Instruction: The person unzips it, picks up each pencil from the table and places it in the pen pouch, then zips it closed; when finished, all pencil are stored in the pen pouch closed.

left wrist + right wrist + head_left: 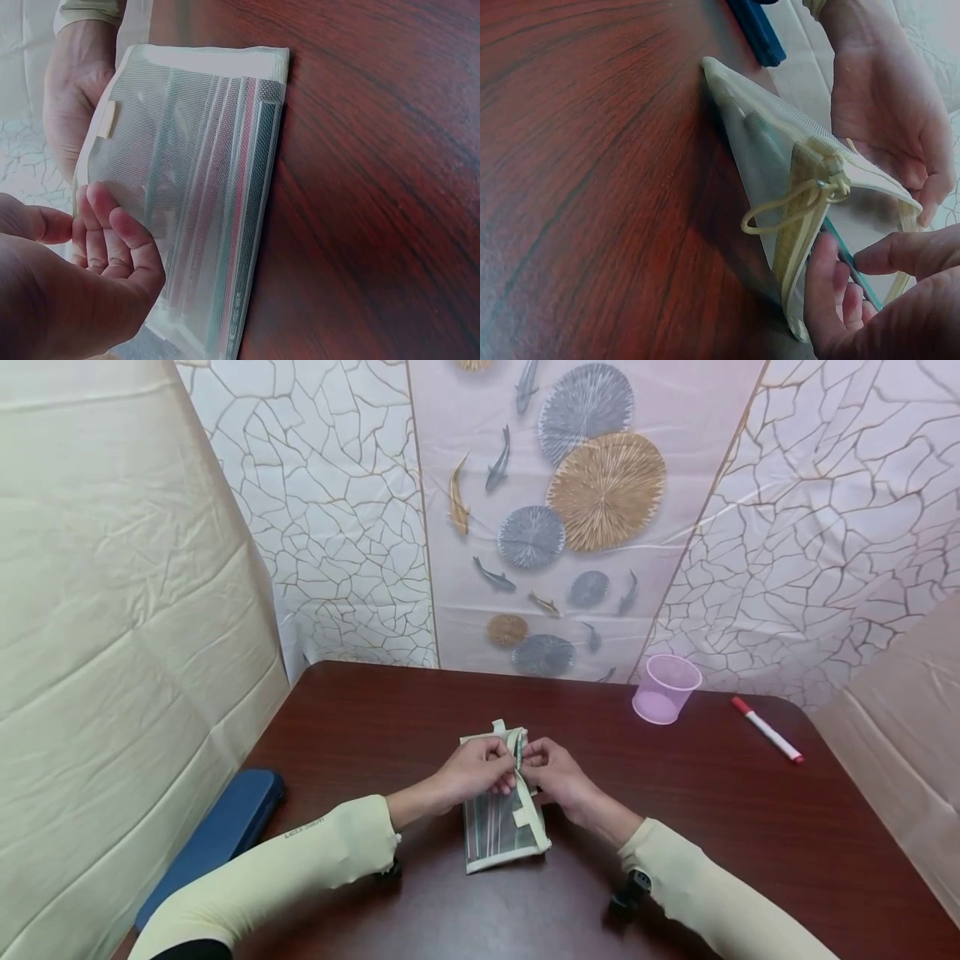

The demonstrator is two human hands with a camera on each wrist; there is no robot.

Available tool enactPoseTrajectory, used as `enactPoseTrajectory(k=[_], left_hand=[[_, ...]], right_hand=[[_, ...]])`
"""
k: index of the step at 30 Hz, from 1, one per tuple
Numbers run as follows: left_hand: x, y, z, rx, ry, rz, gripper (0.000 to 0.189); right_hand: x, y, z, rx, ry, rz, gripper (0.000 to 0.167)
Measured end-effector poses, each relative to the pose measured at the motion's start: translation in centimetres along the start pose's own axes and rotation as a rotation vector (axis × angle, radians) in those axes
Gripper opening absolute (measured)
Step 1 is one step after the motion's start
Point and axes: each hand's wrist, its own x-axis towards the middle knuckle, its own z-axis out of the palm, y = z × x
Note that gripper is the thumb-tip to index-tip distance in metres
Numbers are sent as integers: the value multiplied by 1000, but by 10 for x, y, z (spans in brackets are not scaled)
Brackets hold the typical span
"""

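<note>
A cream-edged mesh zip pouch (501, 827) lies on the table, and several slim red, teal and dark sticks (244, 180) show through its mesh. My left hand (476, 768) pinches the pouch's upper edge between thumb and fingers. Across from it, my right hand (558, 777) is at the open mouth of the pouch. Its thumb and fingers pinch a slim teal-and-dark pencil (841, 251), whose lower part is hidden in the pouch and behind the fingers. A cord-loop zip pull (780, 214) hangs at the pouch's end in the right wrist view.
Behind the right hand stands a pink translucent cup (666, 692) near the table's back edge. A white marker with red ends (768, 731) lies to its right. A blue case (213, 843) is at the left edge, beside the left forearm. Patterned cloth walls surround the table (360, 727).
</note>
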Motion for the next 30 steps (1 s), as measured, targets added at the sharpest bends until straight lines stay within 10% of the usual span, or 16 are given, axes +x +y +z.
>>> enactPoseTrajectory(k=[30], left_hand=[[-3,0,-1,9,6,10,10]], right_hand=[[-14,-12,-98,-77,150,-126,45]])
